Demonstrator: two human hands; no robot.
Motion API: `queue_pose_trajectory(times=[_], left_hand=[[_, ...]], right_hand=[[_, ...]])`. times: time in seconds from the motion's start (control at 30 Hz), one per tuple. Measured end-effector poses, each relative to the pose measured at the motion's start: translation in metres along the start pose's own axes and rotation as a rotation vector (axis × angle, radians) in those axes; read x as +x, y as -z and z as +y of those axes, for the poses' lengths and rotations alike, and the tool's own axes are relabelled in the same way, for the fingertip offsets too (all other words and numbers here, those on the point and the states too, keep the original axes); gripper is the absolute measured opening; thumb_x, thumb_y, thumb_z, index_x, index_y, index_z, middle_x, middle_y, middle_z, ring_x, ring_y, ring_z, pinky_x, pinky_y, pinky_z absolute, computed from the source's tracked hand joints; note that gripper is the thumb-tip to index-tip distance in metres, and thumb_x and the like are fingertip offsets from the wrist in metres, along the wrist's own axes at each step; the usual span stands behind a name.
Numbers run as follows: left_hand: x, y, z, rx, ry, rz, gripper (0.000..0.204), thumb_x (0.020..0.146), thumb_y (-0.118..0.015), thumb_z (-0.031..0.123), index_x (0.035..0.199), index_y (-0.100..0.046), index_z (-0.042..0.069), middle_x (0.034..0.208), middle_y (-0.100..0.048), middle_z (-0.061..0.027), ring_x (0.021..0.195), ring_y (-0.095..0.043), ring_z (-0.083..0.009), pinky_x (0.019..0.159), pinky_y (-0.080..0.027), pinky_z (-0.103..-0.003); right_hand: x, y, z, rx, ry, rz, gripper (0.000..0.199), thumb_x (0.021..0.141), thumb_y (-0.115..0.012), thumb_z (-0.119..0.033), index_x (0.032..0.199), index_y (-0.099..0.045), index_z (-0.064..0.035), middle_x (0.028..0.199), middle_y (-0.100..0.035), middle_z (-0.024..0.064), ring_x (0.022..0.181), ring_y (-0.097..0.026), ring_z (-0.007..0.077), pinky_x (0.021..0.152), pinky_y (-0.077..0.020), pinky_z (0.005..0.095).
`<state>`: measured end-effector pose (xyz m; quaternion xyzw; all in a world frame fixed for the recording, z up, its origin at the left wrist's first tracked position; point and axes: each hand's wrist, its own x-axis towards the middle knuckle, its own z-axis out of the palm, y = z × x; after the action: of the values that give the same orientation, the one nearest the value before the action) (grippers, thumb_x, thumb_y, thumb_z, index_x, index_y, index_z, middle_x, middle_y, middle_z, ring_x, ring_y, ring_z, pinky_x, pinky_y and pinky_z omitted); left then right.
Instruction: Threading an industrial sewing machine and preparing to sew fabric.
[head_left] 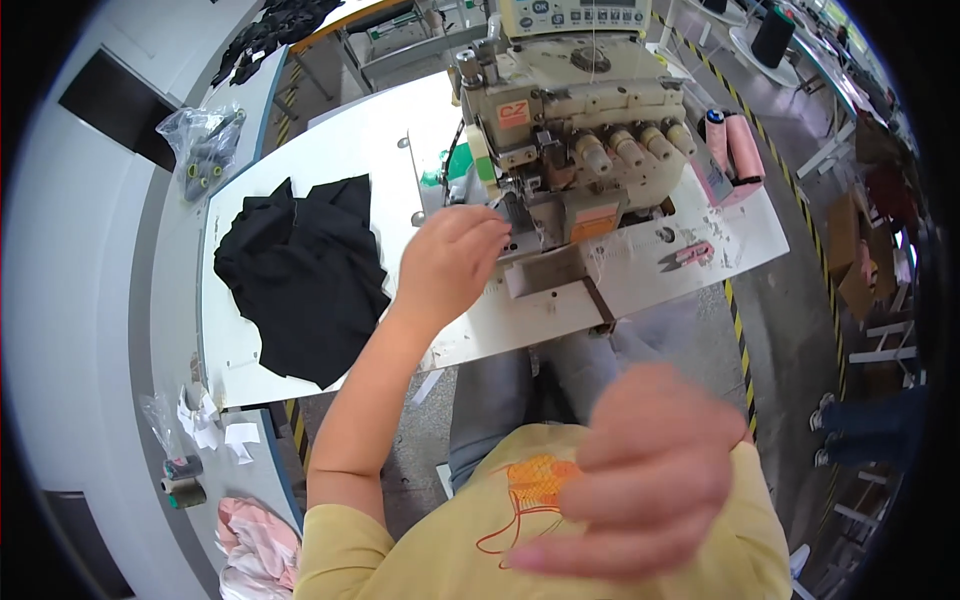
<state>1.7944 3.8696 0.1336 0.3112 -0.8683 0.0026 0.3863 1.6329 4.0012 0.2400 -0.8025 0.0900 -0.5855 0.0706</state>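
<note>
White laminate covers the tabletop (330, 150), which is seen from above with a cream-coloured overlock sewing machine (570, 120) mounted toward its far right part. A heap of black fabric (300, 275) is spread on the left half of the tabletop, well apart from the machine. The left hand (450, 260) is stretched forward onto the tabletop, and its fingertips (500, 235) are placed right at the needle and presser-foot area at the machine's front; its grip is curled loosely, and whether anything is pinched there cannot be told, since the fingertips are hidden against the metal parts. The right hand (650, 480) is held up close to the camera, blurred, above the yellow shirt (520, 540); its fingers are bent inward side by side, and nothing is seen clamped in them. Two pink thread cones (735, 150) are stood at the right of the machine, just beside it. A clear plastic bag (205, 145) with small spools is laid on the grey side surface beyond the tabletop's far left corner. Small pink-handled thread snips (690, 255) are laid on the tabletop to the right of the machine's front plate.
</note>
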Motion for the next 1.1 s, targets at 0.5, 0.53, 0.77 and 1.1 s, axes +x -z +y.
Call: queue_pose_trajectory(times=[0.5,0.53,0.77,1.1], left_hand=[[0.024,-0.021,-0.012,0.247,0.274,-0.079,0.016,0.074,-0.064,0.013,0.068,-0.057,0.000,0.078,-0.056,-0.0110,0.071,-0.056,-0.0308,0.063,-0.046,-0.038],[0.014,-0.015,-0.021,0.291,0.295,-0.054,0.013,0.075,-0.062,0.012,0.070,-0.057,0.001,0.079,-0.056,-0.0114,0.072,-0.056,-0.0309,0.063,-0.046,-0.038],[0.020,-0.020,-0.044,0.262,0.340,0.219,0.008,0.078,-0.057,0.008,0.078,-0.053,0.000,0.079,-0.054,-0.0131,0.069,-0.055,-0.0300,0.063,-0.045,-0.037],[0.028,0.016,-0.032,-1.225,1.010,0.343,0.012,0.093,-0.043,0.014,0.089,-0.044,0.003,0.071,-0.059,-0.0082,0.049,-0.045,-0.0078,0.045,-0.039,-0.020]], right_hand=[[0.000,0.035,-0.040,0.044,-0.076,-0.037,0.015,0.062,-0.064,-0.002,0.074,-0.065,-0.0116,0.072,-0.057,-0.0019,0.054,-0.048,0.0123,0.048,-0.0354,0.0265],[-0.009,0.039,-0.033,0.124,-0.019,-0.130,0.016,0.064,-0.062,0.001,0.074,-0.065,-0.0107,0.073,-0.058,-0.0019,0.054,-0.049,0.0122,0.048,-0.0359,0.0268],[-0.133,0.080,0.032,-0.846,-0.874,-0.117,0.029,0.074,-0.055,0.001,0.102,-0.060,-0.0045,0.097,-0.060,0.0108,0.092,-0.054,0.0291,0.078,-0.0432,0.0385],[-0.215,0.122,0.071,-1.037,-0.828,-0.368,0.026,0.074,-0.055,0.000,0.099,-0.062,-0.0048,0.100,-0.060,0.0104,0.097,-0.054,0.0304,0.084,-0.0430,0.0378]])
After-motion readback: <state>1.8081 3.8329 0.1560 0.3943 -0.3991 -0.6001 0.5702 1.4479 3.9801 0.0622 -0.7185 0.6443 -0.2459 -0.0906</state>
